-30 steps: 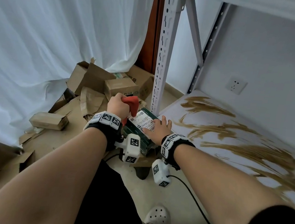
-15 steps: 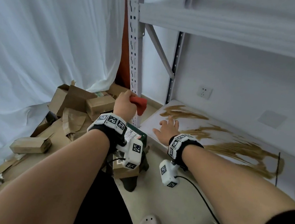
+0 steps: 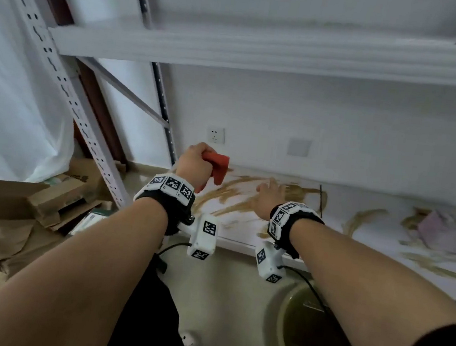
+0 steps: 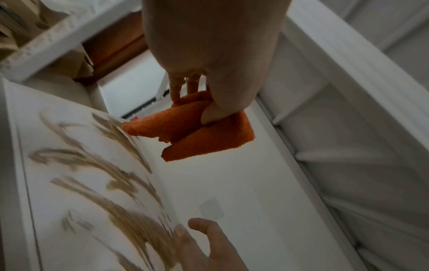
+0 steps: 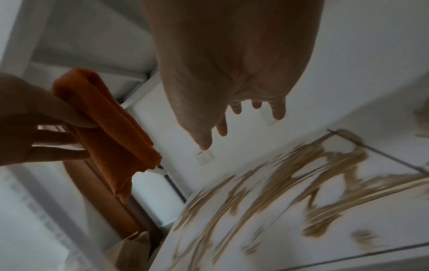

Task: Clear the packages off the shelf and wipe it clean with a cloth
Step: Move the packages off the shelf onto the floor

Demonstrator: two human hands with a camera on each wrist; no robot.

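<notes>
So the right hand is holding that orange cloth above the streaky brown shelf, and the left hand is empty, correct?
Not quite: the hands are swapped. The left hand pinches the orange cloth above the brown-streaked shelf, and the right hand is empty, fingers spread. The left wrist view shows the thumb and fingers on the cloth; the right wrist view shows the bare open hand.

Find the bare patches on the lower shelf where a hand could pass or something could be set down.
Bare board lies along the front edge of the shelf, below the smears, and between the dark seam and the next smear. Crowded: the far right, by the pink package. The floor left holds piled boxes.
</notes>
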